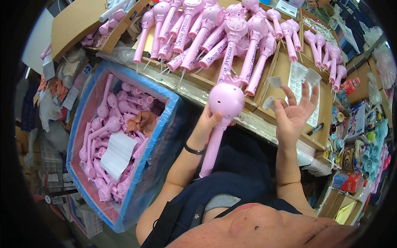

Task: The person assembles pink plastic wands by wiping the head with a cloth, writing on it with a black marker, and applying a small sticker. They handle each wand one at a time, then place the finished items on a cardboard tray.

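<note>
My left hand (205, 126) is wrapped round the neck of a pink toy wand (226, 100), just below its round head. The wand's handle slants down toward my lap, and a small crown tops the head. My right hand (294, 113) is raised to the right of the wand, fingers spread and nothing gripped. Small pale pieces, perhaps stickers, seem to cling to its fingertips; one pale piece (275, 82) shows near the index finger. Behind that hand lies a printed white sheet (294, 82) in a shallow cardboard tray (264, 108).
Many pink wands (202, 37) lie piled on the bench ahead. To the left stands a blue-rimmed bin (165, 103) lined with plastic, full of pink wands, with a paper and a brown cloth on top. A black marker (315, 129) lies in the tray. Clutter fills the right side.
</note>
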A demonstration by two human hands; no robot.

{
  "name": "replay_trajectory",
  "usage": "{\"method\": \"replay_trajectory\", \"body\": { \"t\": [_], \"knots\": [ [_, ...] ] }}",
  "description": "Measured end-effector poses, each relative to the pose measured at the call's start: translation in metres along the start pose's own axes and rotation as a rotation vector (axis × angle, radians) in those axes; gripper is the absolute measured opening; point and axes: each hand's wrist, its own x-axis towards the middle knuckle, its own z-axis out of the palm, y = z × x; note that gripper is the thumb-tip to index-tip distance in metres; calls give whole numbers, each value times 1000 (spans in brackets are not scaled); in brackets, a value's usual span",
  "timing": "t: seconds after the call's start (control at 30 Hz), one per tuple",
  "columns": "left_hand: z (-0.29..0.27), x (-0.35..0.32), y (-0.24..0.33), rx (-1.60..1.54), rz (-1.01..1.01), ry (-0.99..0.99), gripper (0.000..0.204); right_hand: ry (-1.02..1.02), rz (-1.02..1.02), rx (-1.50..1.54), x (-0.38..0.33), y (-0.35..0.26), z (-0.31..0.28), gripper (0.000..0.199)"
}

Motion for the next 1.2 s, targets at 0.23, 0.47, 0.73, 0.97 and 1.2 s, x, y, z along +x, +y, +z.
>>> {"method": "replay_trajectory", "body": {
  "t": [0.23,0.47,0.73,0.97,1.2],
  "knots": [
    [6,-7,8,37,45,136,77,-239,39,-60,8,-15,47,98],
    [21,-23,5,15,102,212,89,-441,-217,-308,4,-2,59,95],
    [19,-16,5,-49,47,203,93,-491,-289,-390,1,11,61,101],
    [16,-15,2,-61,46,190,93,-498,-317,-388,1,20,60,97],
    [18,-15,0,-73,58,180,92,-466,-363,-371,0,26,61,88]
  ]
}}
